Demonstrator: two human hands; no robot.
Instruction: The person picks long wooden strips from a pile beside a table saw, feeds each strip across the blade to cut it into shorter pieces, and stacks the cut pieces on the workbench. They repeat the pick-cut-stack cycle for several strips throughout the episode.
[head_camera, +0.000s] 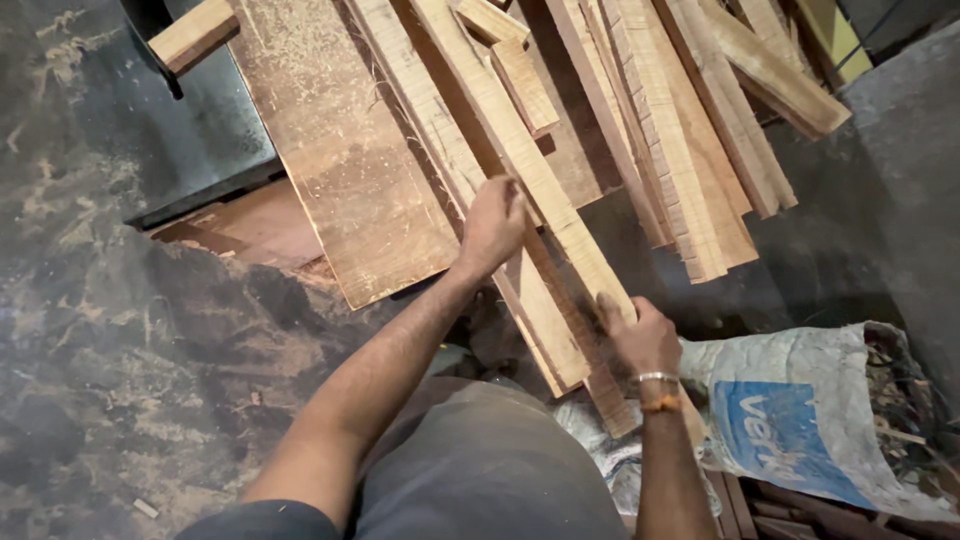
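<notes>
Gripping one long plank (540, 190) w/ left hand (492, 225) (right hand (640, 335) at near end).

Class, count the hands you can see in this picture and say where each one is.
2. The left hand grips a long pale wooden strip partway up. The right hand holds the same strip's near end, beside a woven sack. No other hands show.
</notes>
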